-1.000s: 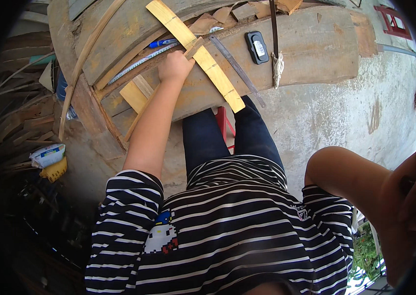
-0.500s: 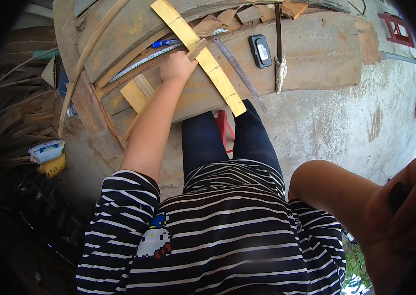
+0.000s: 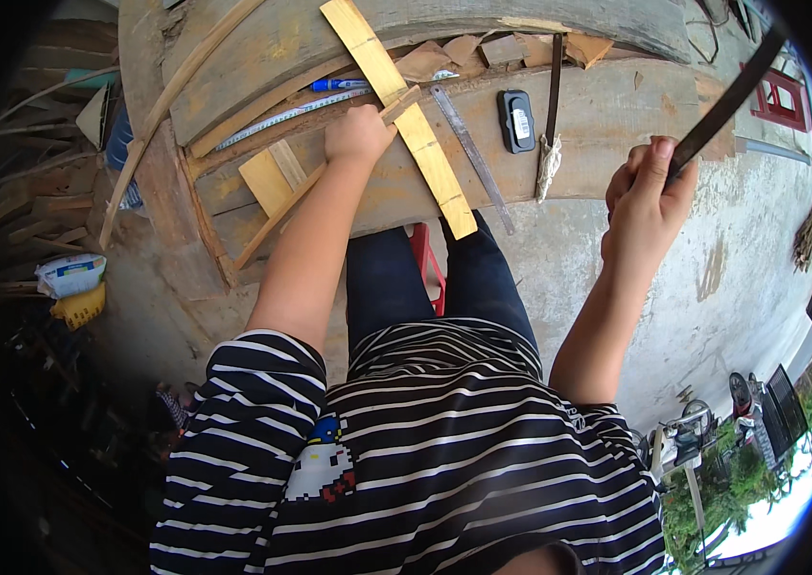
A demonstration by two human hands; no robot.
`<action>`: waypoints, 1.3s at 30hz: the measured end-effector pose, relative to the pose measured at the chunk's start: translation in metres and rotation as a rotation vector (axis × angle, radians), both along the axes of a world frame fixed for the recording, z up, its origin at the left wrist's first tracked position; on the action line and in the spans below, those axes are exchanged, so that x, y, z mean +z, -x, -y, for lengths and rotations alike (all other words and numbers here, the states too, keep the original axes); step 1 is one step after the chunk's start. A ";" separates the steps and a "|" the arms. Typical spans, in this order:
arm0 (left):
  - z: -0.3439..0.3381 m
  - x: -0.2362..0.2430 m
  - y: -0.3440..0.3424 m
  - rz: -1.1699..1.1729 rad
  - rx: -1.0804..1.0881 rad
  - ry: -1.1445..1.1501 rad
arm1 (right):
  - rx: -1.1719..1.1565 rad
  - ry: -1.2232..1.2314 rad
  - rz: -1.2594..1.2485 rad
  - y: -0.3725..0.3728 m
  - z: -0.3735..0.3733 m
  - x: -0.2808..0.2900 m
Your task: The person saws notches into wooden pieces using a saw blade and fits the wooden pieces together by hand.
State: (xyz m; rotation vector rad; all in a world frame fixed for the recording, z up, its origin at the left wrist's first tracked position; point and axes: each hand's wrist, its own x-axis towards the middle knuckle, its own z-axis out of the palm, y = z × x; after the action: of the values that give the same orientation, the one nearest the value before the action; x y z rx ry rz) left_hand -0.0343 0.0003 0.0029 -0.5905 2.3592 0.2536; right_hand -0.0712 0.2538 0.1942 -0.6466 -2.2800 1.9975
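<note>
My left hand is closed around a narrow wooden stick on the plank bench. The stick's upper end crosses over a yellow wooden slat, which carries dark cross marks and overhangs the bench's near edge. My right hand is raised at the right, its fingers wrapped round the lower end of a long dark flat blade. The blade slants up and away to the right; its gripped end is hidden. Beside the slat lies a metal ruler. A short yellow board sits left of my left hand.
On the bench lie a black case, a dark strip with a cloth-wrapped end, a measuring tape and a blue marker. A curved wooden strip crosses the left side. A red stool stands between my legs.
My right hand has swung up and forward from low at the right, bringing the dark blade into full view. My left hand keeps its hold on the stick, and the slat stays beneath.
</note>
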 end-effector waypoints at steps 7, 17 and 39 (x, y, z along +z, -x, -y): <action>0.002 0.001 -0.001 -0.015 0.014 -0.044 | 0.687 -0.270 0.166 -0.048 0.040 -0.157; 0.003 0.000 -0.003 -0.037 0.027 -0.067 | 1.103 -0.716 0.080 -0.065 0.042 -0.224; -0.002 0.003 0.004 -0.054 0.012 -0.015 | 1.127 -0.618 0.167 -0.049 0.048 -0.204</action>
State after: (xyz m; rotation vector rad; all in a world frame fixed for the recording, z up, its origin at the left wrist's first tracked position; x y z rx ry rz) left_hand -0.0380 0.0026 0.0058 -0.5983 2.4043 0.2963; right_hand -0.0222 0.2060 -0.0096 0.7027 -3.5302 1.1866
